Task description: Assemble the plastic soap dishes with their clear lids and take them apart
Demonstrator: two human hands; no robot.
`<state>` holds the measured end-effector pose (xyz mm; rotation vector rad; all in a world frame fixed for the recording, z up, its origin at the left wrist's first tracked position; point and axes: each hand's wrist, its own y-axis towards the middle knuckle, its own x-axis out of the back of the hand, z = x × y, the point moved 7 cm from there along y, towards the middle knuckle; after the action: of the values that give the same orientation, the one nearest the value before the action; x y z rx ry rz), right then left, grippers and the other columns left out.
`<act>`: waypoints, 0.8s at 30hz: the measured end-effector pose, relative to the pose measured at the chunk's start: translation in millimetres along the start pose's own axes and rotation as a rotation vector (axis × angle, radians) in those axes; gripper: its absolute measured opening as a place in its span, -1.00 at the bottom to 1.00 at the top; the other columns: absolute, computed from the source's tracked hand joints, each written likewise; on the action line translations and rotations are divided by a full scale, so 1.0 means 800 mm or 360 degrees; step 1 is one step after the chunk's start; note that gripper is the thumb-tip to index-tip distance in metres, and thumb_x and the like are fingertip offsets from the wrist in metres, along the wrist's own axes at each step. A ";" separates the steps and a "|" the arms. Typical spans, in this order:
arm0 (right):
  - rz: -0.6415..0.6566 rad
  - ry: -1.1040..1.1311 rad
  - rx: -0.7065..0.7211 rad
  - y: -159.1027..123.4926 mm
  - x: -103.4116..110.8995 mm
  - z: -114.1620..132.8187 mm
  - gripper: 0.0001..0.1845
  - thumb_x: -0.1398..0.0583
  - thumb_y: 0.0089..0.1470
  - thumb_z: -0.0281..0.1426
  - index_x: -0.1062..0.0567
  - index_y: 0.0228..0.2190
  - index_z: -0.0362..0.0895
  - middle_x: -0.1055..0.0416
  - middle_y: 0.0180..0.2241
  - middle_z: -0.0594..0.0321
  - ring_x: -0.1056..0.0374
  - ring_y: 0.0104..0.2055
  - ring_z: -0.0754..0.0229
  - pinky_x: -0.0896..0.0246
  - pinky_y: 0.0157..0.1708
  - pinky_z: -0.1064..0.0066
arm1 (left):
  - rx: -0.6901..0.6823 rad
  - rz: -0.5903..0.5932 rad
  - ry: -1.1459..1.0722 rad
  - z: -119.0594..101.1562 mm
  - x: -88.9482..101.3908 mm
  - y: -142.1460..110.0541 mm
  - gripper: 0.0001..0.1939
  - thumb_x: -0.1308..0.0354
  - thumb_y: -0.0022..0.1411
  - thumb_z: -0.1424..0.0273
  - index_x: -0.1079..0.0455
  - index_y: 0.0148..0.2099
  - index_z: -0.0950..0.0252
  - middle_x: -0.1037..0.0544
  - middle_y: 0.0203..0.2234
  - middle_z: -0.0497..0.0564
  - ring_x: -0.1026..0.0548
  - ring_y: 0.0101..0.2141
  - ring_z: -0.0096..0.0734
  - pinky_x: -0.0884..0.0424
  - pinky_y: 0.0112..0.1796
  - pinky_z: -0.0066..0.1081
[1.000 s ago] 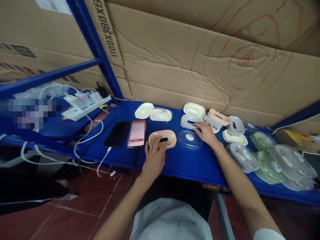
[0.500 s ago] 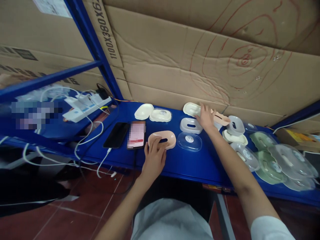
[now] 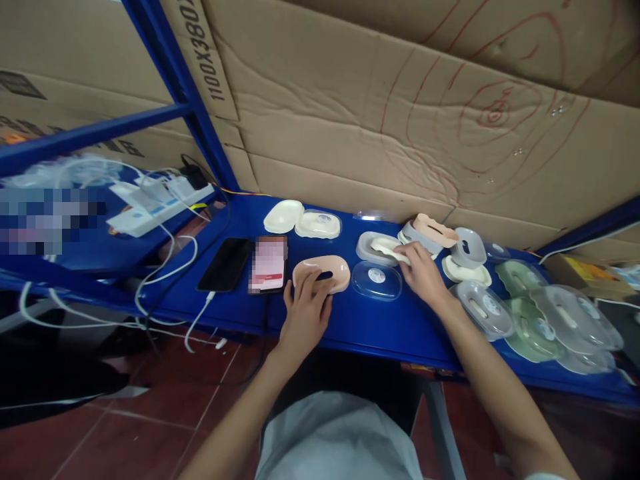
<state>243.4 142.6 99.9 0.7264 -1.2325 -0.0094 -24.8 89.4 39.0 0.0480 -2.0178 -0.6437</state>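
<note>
My left hand (image 3: 311,303) lies over the near left side of a pink oval soap dish (image 3: 338,269) with a slot in its middle, fingers bent over it and thumb at its near edge. In my right hand (image 3: 419,268) is a cream soap dish tray (image 3: 384,247), tilted and pinched by its right end above a light grey soap dish (image 3: 365,245). The fingertips hide part of the tray. Close in front of the grey dish is a clear lid (image 3: 376,281) with a round sticker.
Two cream trays, one plain (image 3: 283,216) and one under a clear lid (image 3: 317,225), lie at the back left. Two phones (image 3: 225,265) (image 3: 278,257) and white cables are left. Stacked pink and grey dishes (image 3: 434,230) and green lidded dishes (image 3: 533,330) fill the right. Cardboard (image 3: 320,113) stands behind.
My right hand has lifted the cream tray from the back and brought it forward over the grey dish, baring a clear piece behind. My left hand stays on the pink dish.
</note>
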 end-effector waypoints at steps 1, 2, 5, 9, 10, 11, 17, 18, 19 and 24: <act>-0.0008 0.0009 0.0044 -0.011 0.003 0.011 -0.61 -0.09 0.26 -0.59 -0.46 0.05 -0.07 -0.47 -0.06 0.05 -0.42 0.01 -0.07 -0.40 0.03 0.10 | 0.0000 -0.0008 -0.0003 0.000 0.000 0.000 -0.62 -0.10 0.48 0.48 -0.47 0.26 0.12 -0.41 0.34 0.24 -0.36 0.35 0.12 -0.11 0.31 0.30; -0.0021 0.0014 0.0096 -0.024 0.006 0.026 -0.57 -0.09 0.28 -0.59 -0.45 0.11 -0.07 -0.47 -0.06 0.05 -0.42 0.01 -0.06 -0.40 0.03 0.10 | 0.0003 -0.0016 -0.0005 0.000 0.000 0.000 -0.63 -0.11 0.49 0.47 -0.47 0.25 0.12 -0.40 0.34 0.24 -0.35 0.35 0.12 -0.10 0.32 0.30; -0.0052 0.0049 0.0282 -0.070 0.011 0.080 -0.50 -0.11 0.32 -0.61 -0.42 0.22 -0.05 -0.48 -0.08 0.07 -0.41 0.00 -0.02 -0.41 0.03 0.11 | 0.0011 -0.0052 -0.0007 -0.001 0.002 0.000 -0.63 -0.10 0.50 0.45 -0.46 0.27 0.13 -0.39 0.35 0.24 -0.33 0.37 0.12 -0.08 0.32 0.28; -0.0044 0.0152 0.0340 -0.115 0.005 0.133 -0.56 -0.13 0.35 -0.61 -0.48 0.17 -0.06 -0.48 -0.14 0.10 -0.44 -0.01 0.04 -0.42 0.06 0.11 | -0.0115 -0.0178 -0.0035 -0.010 0.021 -0.007 -0.66 -0.12 0.52 0.39 -0.47 0.27 0.12 -0.44 0.33 0.20 -0.32 0.37 0.11 0.03 0.35 0.26; -0.0011 0.0188 0.0315 -0.119 0.000 0.139 -0.59 -0.14 0.37 -0.59 -0.49 0.16 -0.06 -0.49 -0.13 0.10 -0.45 0.00 0.05 -0.43 0.07 0.10 | -0.0236 -0.0173 -0.0061 -0.016 0.024 -0.011 -0.66 -0.16 0.52 0.35 -0.47 0.27 0.10 -0.47 0.32 0.17 -0.34 0.36 0.09 0.02 0.35 0.23; 0.0040 0.0238 0.0288 -0.122 -0.005 0.142 -0.62 -0.15 0.39 -0.55 -0.49 0.16 -0.05 -0.51 -0.11 0.09 -0.46 0.02 0.05 -0.44 0.08 0.10 | -0.0381 -0.0139 -0.0090 -0.024 0.026 -0.015 -0.66 -0.19 0.50 0.30 -0.46 0.27 0.09 -0.49 0.31 0.15 -0.37 0.33 0.07 0.00 0.35 0.18; 0.0150 0.0531 0.0244 -0.110 -0.010 0.128 -0.69 -0.17 0.43 -0.42 -0.51 0.14 0.01 -0.56 0.04 0.11 -0.48 0.15 0.05 -0.42 0.17 0.08 | -0.0758 0.0120 -0.0297 -0.043 0.023 -0.030 -0.82 -0.26 0.44 0.27 -0.52 0.02 0.19 -0.63 0.11 0.10 -0.52 0.16 -0.06 -0.20 0.26 0.02; 0.0107 0.0524 0.0190 -0.104 -0.008 0.116 -0.66 -0.15 0.44 -0.43 -0.50 0.17 0.01 -0.56 0.08 0.10 -0.46 0.18 0.05 -0.40 0.19 0.08 | -0.0753 0.0131 -0.0349 -0.043 0.023 -0.029 -0.89 -0.26 0.43 0.30 -0.51 -0.06 0.20 -0.65 0.03 0.08 -0.55 0.12 -0.09 -0.24 0.23 -0.01; 0.0076 0.0500 0.0124 -0.097 -0.006 0.102 -0.64 -0.11 0.45 -0.44 -0.48 0.19 0.01 -0.55 0.12 0.10 -0.44 0.22 0.04 -0.38 0.21 0.06 | -0.0750 0.0143 -0.0392 -0.043 0.023 -0.028 -0.92 -0.26 0.42 0.32 -0.49 -0.12 0.21 -0.66 -0.05 0.05 -0.56 0.07 -0.13 -0.27 0.19 -0.05; 0.0267 0.0176 -0.0039 -0.070 -0.019 0.041 -0.59 -0.09 0.48 -0.28 -0.46 0.26 0.00 -0.46 0.29 0.07 -0.34 0.36 -0.07 -0.24 0.31 -0.11 | -0.0743 0.0196 -0.0477 -0.043 0.024 -0.026 -0.88 -0.28 0.39 0.33 -0.43 -0.20 0.22 -0.63 -0.23 -0.01 -0.58 -0.11 -0.24 -0.34 0.06 -0.15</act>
<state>230.3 88.9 63.2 0.5931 -1.1821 0.1517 -11.2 51.9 57.6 -0.4709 -2.0801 -1.0757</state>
